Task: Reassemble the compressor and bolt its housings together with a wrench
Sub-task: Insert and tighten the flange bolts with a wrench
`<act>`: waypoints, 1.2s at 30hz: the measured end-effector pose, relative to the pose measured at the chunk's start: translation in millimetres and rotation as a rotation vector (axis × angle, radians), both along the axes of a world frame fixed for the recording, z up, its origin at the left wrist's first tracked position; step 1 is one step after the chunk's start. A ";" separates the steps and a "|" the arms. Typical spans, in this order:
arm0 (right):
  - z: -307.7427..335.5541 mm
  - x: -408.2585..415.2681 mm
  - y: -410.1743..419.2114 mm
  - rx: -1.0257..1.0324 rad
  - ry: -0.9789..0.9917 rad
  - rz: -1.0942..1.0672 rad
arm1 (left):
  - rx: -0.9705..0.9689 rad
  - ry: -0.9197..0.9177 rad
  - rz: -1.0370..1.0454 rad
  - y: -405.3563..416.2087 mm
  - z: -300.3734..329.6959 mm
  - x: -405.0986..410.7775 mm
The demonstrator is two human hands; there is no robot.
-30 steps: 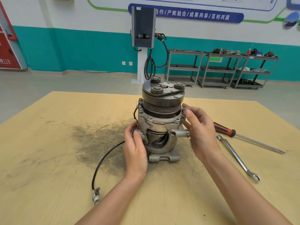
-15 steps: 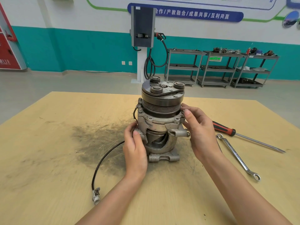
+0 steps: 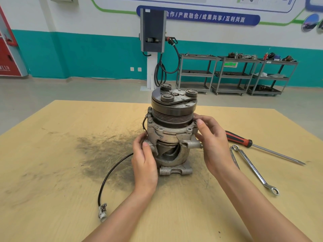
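The compressor (image 3: pixel 172 130) stands upright in the middle of the wooden table (image 3: pixel 52 154), its dark pulley on top and a cutaway opening in its grey housing facing me. My left hand (image 3: pixel 144 158) grips the housing's lower left side, thumb on a lug. On the right side, my right hand (image 3: pixel 212 142) has its fingers curled on the upper flange, fingertips at a bolt ear just under the pulley. A silver combination wrench (image 3: pixel 255 169) lies on the table to the right, apart from both hands.
A red-and-black handled screwdriver (image 3: pixel 244 142) lies beyond the wrench. The compressor's black cable (image 3: pixel 111 173) runs front-left to a connector (image 3: pixel 102 211). A dark grease stain covers the table left of the compressor. Metal shelf carts (image 3: pixel 236 74) stand by the far wall.
My right hand's fingertips have crept slightly up toward the flange ear beneath the pulley. Left hand and compressor stay put.
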State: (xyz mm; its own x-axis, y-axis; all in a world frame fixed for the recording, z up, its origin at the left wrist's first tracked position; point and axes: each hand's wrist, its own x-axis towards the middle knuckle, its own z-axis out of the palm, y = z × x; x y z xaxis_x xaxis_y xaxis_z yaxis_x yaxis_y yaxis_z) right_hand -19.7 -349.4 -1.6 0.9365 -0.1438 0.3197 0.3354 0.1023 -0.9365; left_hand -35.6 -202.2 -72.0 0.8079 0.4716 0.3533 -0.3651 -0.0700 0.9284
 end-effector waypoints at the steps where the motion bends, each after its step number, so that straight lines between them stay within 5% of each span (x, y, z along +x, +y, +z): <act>1: 0.3 -0.5 0.9 0.002 -0.001 -0.009 | -0.002 0.000 0.000 -0.2 -0.1 0.2; 36: 11.1 7.4 -4.7 -0.044 0.056 -0.020 | -0.004 0.009 0.004 -0.1 1.5 -0.7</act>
